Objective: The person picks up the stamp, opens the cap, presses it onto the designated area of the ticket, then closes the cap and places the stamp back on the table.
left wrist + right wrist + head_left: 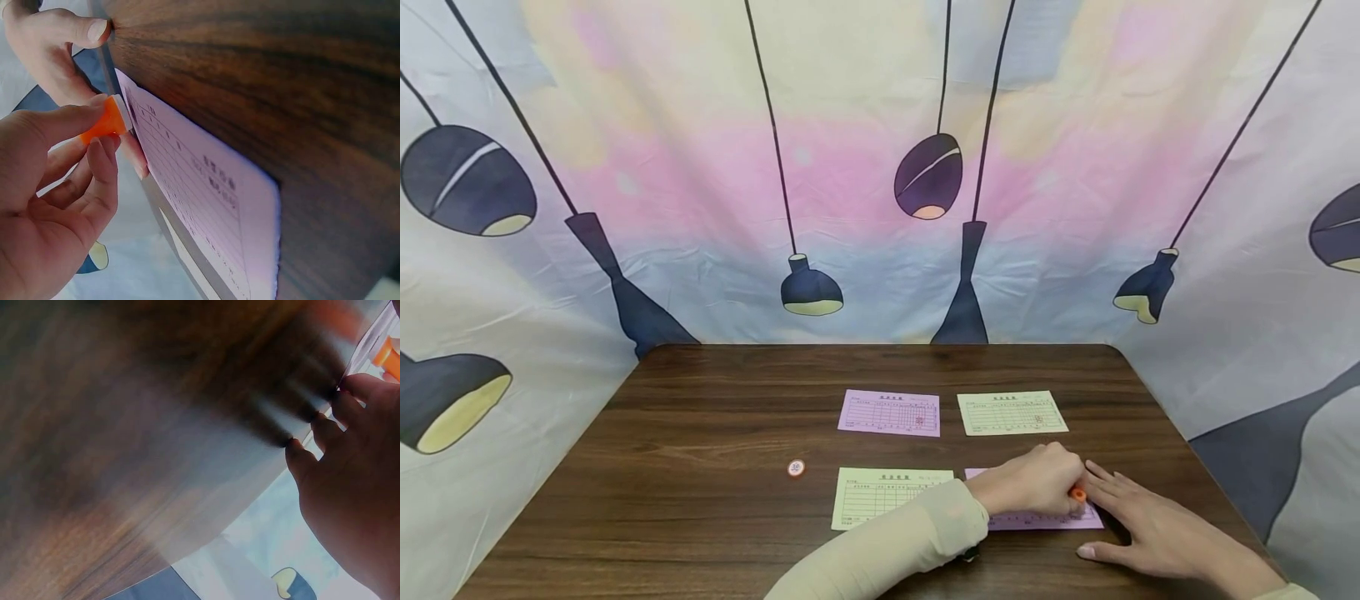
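My left hand (1037,479) reaches across to the right and pinches a small orange stamp (1078,494) with a white base. In the left wrist view the stamp (103,125) stands between thumb and fingers, its white end right at the purple printed slip (194,169). Part of that slip (1045,522) is hidden under the hand in the head view. My right hand (1157,525) rests on the table with fingers spread, fingertips at the slip's right edge. The right wrist view shows those fingers (325,425) against the wood, close to the stamp.
Behind lie a purple slip (887,413) and a pale green slip (1011,413), each with a red mark. Another green slip (880,492) is partly covered by the left sleeve (917,533). A small round orange-rimmed cap (796,468) sits farther left on the wooden table (700,500).
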`<control>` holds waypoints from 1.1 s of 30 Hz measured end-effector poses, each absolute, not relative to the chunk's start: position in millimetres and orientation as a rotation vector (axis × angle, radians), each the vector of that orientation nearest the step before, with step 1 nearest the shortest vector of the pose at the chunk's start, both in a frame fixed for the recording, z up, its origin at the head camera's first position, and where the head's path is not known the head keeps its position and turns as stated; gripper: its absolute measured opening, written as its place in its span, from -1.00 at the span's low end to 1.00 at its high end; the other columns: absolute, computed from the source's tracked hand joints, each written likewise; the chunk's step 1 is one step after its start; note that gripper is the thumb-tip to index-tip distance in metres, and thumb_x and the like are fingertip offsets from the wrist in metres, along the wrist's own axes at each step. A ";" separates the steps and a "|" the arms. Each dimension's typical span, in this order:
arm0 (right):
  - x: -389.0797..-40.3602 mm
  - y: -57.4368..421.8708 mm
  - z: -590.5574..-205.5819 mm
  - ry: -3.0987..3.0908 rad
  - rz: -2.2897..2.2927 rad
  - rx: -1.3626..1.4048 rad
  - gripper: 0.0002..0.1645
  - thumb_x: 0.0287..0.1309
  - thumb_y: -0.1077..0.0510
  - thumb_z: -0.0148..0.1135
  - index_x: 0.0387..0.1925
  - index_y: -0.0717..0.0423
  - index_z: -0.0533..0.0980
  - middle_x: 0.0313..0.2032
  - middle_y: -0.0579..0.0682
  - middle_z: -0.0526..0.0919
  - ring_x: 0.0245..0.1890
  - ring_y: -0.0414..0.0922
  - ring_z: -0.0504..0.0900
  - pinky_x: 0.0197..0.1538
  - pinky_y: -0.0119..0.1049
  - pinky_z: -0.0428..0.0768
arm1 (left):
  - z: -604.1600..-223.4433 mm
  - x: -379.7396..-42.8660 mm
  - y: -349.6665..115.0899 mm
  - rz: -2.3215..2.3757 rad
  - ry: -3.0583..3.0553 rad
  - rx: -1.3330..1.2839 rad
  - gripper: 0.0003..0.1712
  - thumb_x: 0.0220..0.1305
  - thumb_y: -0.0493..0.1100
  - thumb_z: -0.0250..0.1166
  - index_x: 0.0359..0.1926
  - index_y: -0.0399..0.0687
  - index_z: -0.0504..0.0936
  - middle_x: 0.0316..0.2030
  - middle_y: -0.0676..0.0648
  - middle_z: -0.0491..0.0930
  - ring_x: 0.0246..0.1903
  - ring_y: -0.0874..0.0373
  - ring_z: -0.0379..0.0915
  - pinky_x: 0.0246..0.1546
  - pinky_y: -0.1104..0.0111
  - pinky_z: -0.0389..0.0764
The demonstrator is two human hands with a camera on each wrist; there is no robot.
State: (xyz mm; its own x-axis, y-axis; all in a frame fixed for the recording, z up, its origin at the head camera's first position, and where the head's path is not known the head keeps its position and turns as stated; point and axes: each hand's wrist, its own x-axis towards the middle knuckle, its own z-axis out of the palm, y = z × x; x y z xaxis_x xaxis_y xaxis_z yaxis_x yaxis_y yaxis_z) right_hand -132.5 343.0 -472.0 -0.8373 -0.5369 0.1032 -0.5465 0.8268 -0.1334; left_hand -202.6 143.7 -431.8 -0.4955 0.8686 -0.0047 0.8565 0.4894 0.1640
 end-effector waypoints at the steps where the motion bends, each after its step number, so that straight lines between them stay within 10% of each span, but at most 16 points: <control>1: -132.3 343.0 -472.0 -2.948 0.249 0.868 0.00 0.13 -0.50 0.13 0.45 -0.07 0.24 0.43 0.08 0.31 0.40 -0.71 -0.34 0.26 -0.89 -0.38 | -431.8 -202.3 143.8 0.204 2.638 1.527 -0.65 0.26 -0.02 0.34 -0.61 0.18 0.41 -0.69 0.23 0.33 -0.73 0.45 0.19 -0.69 0.64 0.25; 10: -132.6 342.0 -468.4 -3.021 0.178 0.780 -0.02 0.09 -0.56 0.09 0.45 -0.26 0.22 0.46 -0.08 0.27 0.46 -0.26 0.17 0.29 -0.33 0.30 | -429.1 -201.6 145.8 0.144 2.647 1.513 -0.69 0.25 -0.02 0.34 -0.56 0.18 0.43 -0.64 0.23 0.35 -0.70 0.44 0.26 -0.68 0.63 0.28; 18: -133.0 343.1 -470.6 -3.018 0.349 0.855 -0.08 0.14 -0.48 0.13 0.45 -0.26 0.21 0.43 0.03 0.34 0.39 -0.69 -0.30 0.21 -0.90 -0.42 | -429.2 -195.8 153.0 0.066 2.654 1.443 -0.70 0.27 -0.03 0.31 -0.56 0.17 0.44 -0.61 0.24 0.38 -0.71 0.43 0.28 -0.67 0.63 0.33; 26: -132.5 342.2 -474.0 -3.048 0.342 0.833 -0.14 0.13 -0.49 0.13 0.40 -0.29 0.29 0.41 0.00 0.36 0.36 0.16 0.39 0.24 -0.87 -0.38 | -429.1 -192.3 160.3 -0.033 2.675 1.441 -0.70 0.25 -0.03 0.34 -0.60 0.21 0.48 -0.63 0.29 0.47 -0.61 0.45 0.37 -0.56 0.63 0.42; 33: -132.6 344.9 -473.4 -3.034 0.349 0.855 -0.11 0.15 -0.47 0.14 0.42 -0.21 0.28 0.40 0.03 0.37 0.47 -0.45 -0.10 0.20 -0.92 -0.43 | -429.4 -191.5 159.5 0.033 2.689 1.382 -0.73 0.22 0.01 0.38 -0.53 0.21 0.47 -0.56 0.28 0.44 -0.65 0.46 0.35 -0.63 0.64 0.40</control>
State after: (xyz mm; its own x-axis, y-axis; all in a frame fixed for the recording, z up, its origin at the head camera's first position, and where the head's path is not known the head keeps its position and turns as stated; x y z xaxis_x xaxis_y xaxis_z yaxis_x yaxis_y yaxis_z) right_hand -132.6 344.9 -473.4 -0.8544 -0.5188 0.0311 -0.5122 0.8305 -0.2187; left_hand -191.5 159.5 -429.4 -0.5767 0.8115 -0.0944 0.8089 0.5834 0.0731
